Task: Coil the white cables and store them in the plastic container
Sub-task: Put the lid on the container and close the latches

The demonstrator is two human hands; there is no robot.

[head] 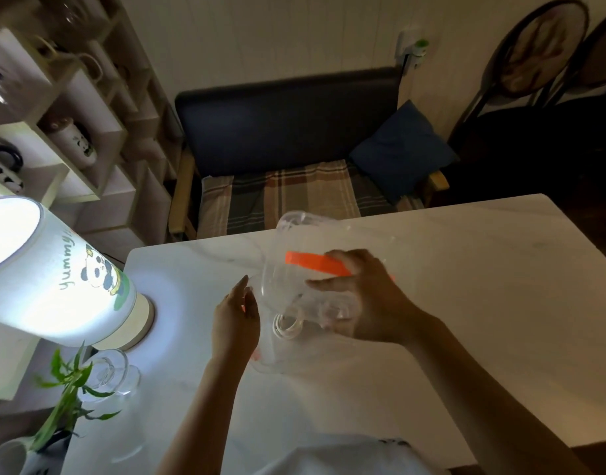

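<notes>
On the white marble bench (432, 269), beside a lit lamp (54, 279) reading "Yummy", a clear plastic container (294, 255) with an orange strip holds a coiled white cable (288, 329), right hand (370, 299) fingers clamped on it, left hand (234, 320) fingers apart alongside.

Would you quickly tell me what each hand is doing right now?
Left hand: open, beside the plastic container.
Right hand: gripping the plastic container.

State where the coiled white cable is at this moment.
In the head view, the coiled white cable sits low inside the clear plastic container, between the left hand and right hand.
</notes>
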